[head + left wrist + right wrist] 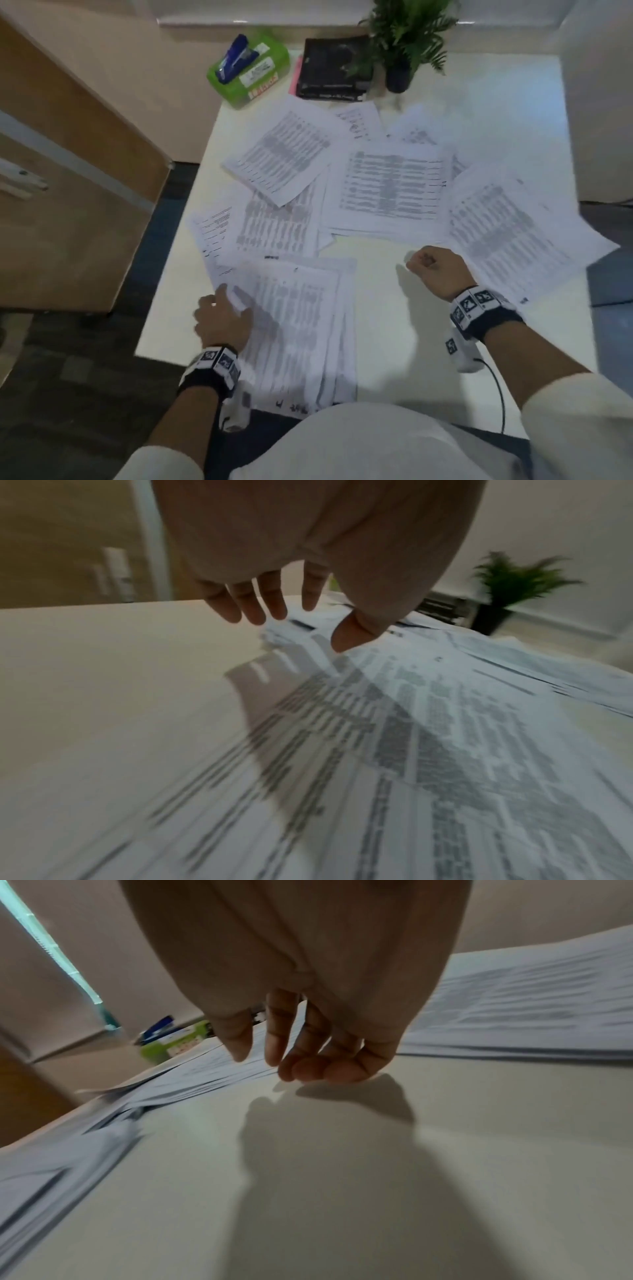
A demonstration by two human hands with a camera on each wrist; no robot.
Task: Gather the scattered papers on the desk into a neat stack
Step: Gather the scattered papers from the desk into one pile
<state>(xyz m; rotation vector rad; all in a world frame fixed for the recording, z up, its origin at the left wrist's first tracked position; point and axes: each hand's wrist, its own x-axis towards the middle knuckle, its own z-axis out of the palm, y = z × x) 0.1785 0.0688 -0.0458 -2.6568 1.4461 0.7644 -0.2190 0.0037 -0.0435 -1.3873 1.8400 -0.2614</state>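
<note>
Papers scattered in overlapping sheets across white tabletop, with one rough pile at near edge. Left hand spread flat, fingers straight, over pile's left side; grip released, whether touching unclear. Right hand over bare tabletop between pile and sheets at right, fingers curled inward, grip clenched on nothing. Green box, black book and potted plant at far edge.
</note>
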